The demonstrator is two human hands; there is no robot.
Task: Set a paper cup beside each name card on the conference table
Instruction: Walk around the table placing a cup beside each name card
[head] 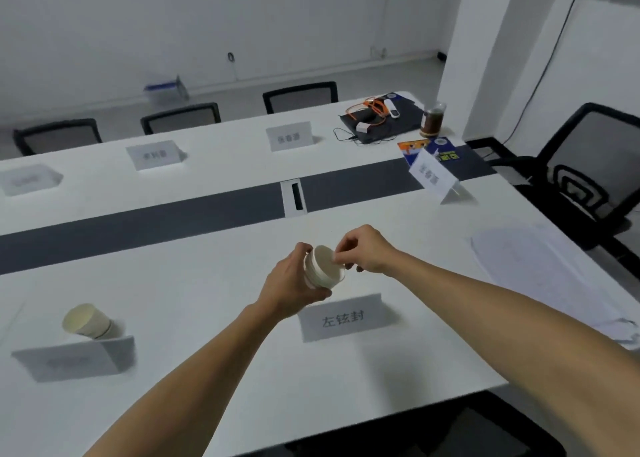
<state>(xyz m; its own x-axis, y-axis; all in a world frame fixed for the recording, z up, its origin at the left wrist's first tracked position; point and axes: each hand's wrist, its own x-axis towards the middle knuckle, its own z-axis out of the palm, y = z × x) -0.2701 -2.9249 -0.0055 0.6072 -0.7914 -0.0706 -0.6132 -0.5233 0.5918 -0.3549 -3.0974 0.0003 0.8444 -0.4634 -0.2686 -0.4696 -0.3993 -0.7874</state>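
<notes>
My left hand (291,280) grips a short stack of white paper cups (320,268), held above the white conference table (214,318) with the rims tilted toward me. My right hand (363,249) pinches the rim of the top cup. Just below the stack stands a name card (343,318) with black characters. At the near left, one paper cup (90,321) stands behind another name card (76,358). More name cards sit across the table: one at the far left (29,179), one further right (154,154), one at the centre (289,136), and one at the right end (433,174).
A dark strip (138,224) with a cable slot runs along the table's middle. At the far right end lie a laptop (381,121) with cables, a brown jar (431,119) and colourful cards. A plastic sheet (540,276) lies at the right. Black chairs line the far side and right.
</notes>
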